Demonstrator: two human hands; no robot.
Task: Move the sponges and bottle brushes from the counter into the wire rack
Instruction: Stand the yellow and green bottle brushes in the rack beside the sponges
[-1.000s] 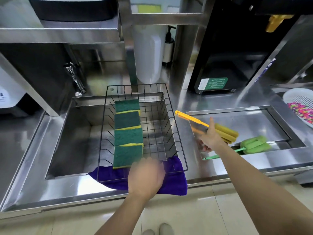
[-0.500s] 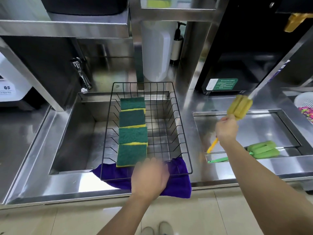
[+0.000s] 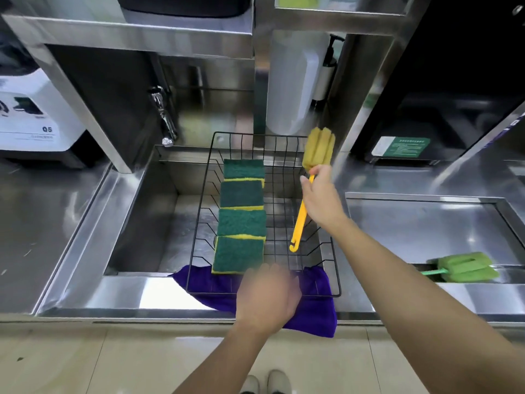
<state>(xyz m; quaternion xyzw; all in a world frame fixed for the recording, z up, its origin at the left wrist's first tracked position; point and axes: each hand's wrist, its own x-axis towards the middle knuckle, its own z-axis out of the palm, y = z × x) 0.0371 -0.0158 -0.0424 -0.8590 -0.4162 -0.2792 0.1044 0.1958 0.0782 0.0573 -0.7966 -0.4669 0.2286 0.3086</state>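
A black wire rack (image 3: 335, 268) sits over the sink on a purple cloth (image 3: 315, 317). Several green and yellow sponges (image 3: 241, 220) stand in a row in its left half. My right hand (image 3: 321, 200) grips the yellow bottle brush (image 3: 301, 214) by its handle, foam head up at the rack's far right rim, hooked end down inside the rack's right half. My left hand (image 3: 268, 300) rests on the rack's near rim, blurred. A green bottle brush (image 3: 466, 270) lies on the counter to the right.
The steel sink (image 3: 136, 223) lies under the rack, with a tap (image 3: 164, 118) behind it. A recessed steel tray (image 3: 426, 226) is on the right. A white pump bottle (image 3: 295, 81) and a black machine (image 3: 443, 109) stand at the back.
My right hand lifted the yellow brush off the counter, swung it upright and carried it left over the rack. My left hand stayed at the rack's near rim.
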